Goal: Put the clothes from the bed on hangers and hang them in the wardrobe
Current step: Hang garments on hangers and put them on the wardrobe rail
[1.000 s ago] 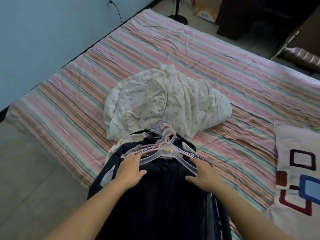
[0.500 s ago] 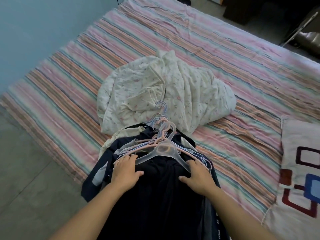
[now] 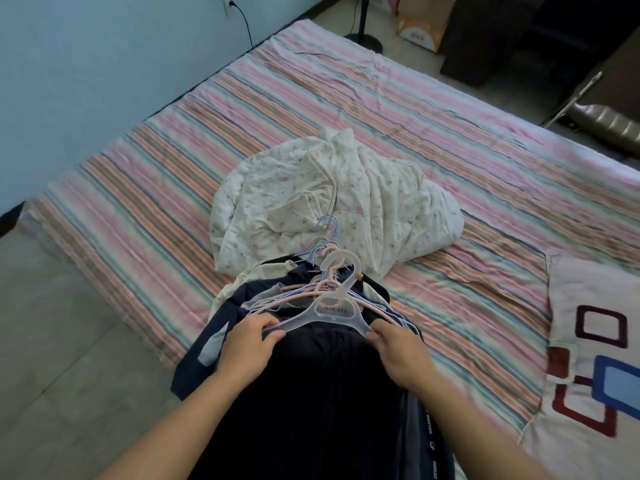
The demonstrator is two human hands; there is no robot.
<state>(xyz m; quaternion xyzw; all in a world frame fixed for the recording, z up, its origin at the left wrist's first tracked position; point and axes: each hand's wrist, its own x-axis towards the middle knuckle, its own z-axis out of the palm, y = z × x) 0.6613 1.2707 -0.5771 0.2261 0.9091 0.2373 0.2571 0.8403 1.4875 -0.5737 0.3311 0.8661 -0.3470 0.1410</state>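
Observation:
A pile of dark clothes (image 3: 311,403) lies over the near edge of the bed (image 3: 145,188). On top of it sits a clear plastic hanger (image 3: 332,310), with a bunch of pink and blue hangers (image 3: 323,258) under and behind it. My left hand (image 3: 251,341) grips the clear hanger's left arm, fingers curled over its end. My right hand (image 3: 398,355) holds the right arm's end, against the black garment. A crumpled cream floral cloth (image 3: 311,199) lies just beyond the hangers. The wardrobe is not in view.
A patterned pillow (image 3: 595,341) lies at the right of the striped sheet. Tiled floor (image 3: 62,358) runs along the left. Beyond the bed's far end stand a fan base (image 3: 363,39), a cardboard box (image 3: 422,26), dark furniture (image 3: 485,39) and a chair (image 3: 606,116).
Both hands slid from the dark garment up onto the two ends of the clear hanger and closed on them. The view tilted up, showing more of the room.

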